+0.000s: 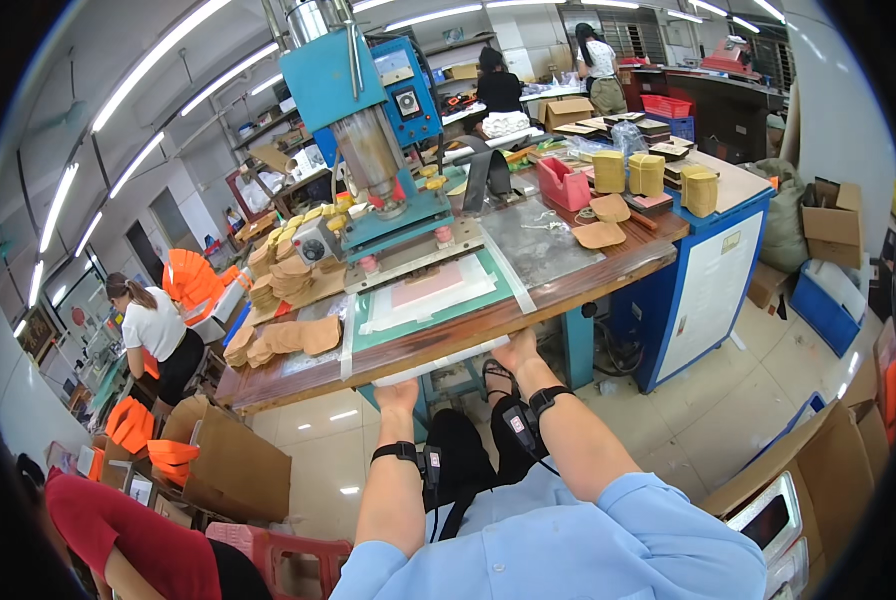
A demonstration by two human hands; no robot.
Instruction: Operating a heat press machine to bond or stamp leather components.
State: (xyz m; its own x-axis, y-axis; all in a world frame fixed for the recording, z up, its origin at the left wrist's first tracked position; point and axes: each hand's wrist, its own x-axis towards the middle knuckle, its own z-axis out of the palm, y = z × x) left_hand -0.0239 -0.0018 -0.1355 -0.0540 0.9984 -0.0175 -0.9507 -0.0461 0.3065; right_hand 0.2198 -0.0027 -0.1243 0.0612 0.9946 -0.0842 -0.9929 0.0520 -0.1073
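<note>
My left hand (397, 396) reaches palm up under the front edge of the wooden worktable (448, 334), at the left end of a white bar (442, 360). At its right end, my right hand (519, 349) is turned the same way. The table edge hides the fingers of both hands, so any grip is unclear. Above them stands a teal press (395, 229) with its plate lowered close to the bed. A pinkish sheet (429, 289) framed by white sheets (474, 289) lies on a green mat (369, 337), partly under the press.
Tan leather-like pieces (320, 335) lie fanned at the left, near more stacks (290, 279). Right of the press are a red tape dispenser (564, 184), tan pieces (599, 234) and yellowish bundles (699, 191). A blue-and-white cabinet (710, 292) stands beside the table. A person in red (132, 525) is close behind-left.
</note>
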